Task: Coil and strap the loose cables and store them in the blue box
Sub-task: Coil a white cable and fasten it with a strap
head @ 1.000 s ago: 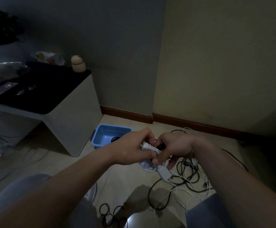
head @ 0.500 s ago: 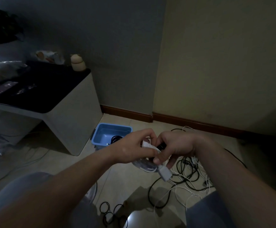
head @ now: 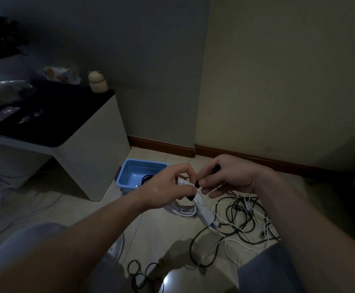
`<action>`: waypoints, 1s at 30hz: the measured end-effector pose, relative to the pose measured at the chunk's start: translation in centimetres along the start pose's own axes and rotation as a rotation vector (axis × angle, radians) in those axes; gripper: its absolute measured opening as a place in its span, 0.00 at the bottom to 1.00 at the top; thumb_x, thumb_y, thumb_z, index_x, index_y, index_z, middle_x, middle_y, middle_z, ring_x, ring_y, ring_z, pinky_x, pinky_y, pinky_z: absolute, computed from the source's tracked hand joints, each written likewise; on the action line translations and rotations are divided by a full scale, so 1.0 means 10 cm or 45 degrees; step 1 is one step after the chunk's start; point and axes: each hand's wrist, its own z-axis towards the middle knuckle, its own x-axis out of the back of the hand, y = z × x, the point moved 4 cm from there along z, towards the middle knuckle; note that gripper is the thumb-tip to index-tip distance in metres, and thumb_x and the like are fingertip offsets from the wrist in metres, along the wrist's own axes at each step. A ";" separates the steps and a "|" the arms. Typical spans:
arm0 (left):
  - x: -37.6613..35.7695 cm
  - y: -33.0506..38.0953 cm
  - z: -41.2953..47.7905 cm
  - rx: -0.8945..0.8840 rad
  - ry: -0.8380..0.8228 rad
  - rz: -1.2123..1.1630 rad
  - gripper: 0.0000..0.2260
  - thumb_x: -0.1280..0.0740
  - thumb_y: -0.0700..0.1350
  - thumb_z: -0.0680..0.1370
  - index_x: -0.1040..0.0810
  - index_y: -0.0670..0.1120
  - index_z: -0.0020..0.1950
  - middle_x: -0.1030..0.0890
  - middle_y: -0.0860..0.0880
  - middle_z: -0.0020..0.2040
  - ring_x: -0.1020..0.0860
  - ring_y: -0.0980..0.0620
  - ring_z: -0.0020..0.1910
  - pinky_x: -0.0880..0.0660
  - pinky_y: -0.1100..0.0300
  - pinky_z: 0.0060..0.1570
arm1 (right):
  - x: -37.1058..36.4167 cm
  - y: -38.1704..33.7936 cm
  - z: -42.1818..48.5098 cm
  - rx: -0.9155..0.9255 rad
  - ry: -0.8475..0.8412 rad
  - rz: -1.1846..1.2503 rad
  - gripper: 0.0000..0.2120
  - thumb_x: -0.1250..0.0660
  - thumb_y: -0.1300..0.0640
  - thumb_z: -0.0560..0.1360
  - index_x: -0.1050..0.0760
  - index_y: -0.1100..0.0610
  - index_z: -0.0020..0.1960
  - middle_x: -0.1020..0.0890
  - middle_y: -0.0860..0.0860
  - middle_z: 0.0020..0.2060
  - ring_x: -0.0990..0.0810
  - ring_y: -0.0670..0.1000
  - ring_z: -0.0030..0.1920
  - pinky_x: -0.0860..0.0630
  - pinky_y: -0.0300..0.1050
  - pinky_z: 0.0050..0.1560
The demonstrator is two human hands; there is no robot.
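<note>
White cable coil (head: 183, 209) hangs just right of the blue box (head: 144, 163) and nearer the camera. The left hand (head: 168, 187) grips it, fingers curled round it close to the plug end. Further right of the box, the right hand (head: 227, 176) pinches a small dark piece against the coil between thumb and forefinger. It seems to be a black strap (head: 197, 184), though the dim light hides how far it is wrapped.

I judge that this coil is wound and its strapping is under way but not finished. One black cable (head: 145, 178) already lies inside the box, so at least one is stored. Plenty is left: a tangle of loose cables (head: 242, 218), black and white, sprawls on the floor right of the box. A few black rings (head: 142, 273), perhaps spare straps, lie well nearer the camera than the box.

The box stands open-topped, with a white table (head: 92, 166) close on its left and the baseboard (head: 161, 144) just behind it. The way from the hands to the box's near and right rims looks open, with only floor between
</note>
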 end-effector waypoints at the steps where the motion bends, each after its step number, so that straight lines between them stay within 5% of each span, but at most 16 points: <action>1: 0.00 -0.01 0.01 0.011 0.012 0.003 0.06 0.28 0.47 0.75 0.24 0.56 0.45 0.16 0.49 0.40 0.19 0.46 0.38 0.23 0.53 0.38 | 0.01 0.00 0.00 0.001 0.031 0.019 0.07 0.28 0.69 0.74 0.16 0.64 0.51 0.15 0.58 0.41 0.14 0.51 0.43 0.18 0.41 0.40; 10: 0.03 -0.11 0.04 0.162 0.118 0.025 0.07 0.27 0.48 0.75 0.23 0.50 0.49 0.19 0.58 0.34 0.22 0.63 0.32 0.29 0.69 0.31 | 0.00 -0.05 -0.04 0.023 0.239 -0.025 0.08 0.23 0.66 0.70 0.15 0.55 0.36 0.14 0.57 0.39 0.13 0.53 0.42 0.19 0.43 0.36; 24: 0.14 -0.20 0.09 0.218 0.348 0.032 0.07 0.29 0.52 0.77 0.25 0.53 0.50 0.18 0.52 0.40 0.22 0.62 0.34 0.27 0.65 0.34 | -0.16 -0.20 -0.05 0.322 0.571 -0.100 0.07 0.22 0.67 0.68 0.15 0.56 0.37 0.14 0.53 0.34 0.14 0.50 0.36 0.19 0.43 0.36; 30: 0.15 -0.19 0.08 0.226 0.464 -0.051 0.06 0.30 0.51 0.78 0.26 0.53 0.50 0.18 0.50 0.41 0.20 0.57 0.37 0.23 0.62 0.37 | -0.24 -0.21 -0.05 0.380 0.752 -0.229 0.05 0.23 0.63 0.70 0.15 0.53 0.40 0.14 0.50 0.35 0.14 0.51 0.39 0.16 0.52 0.45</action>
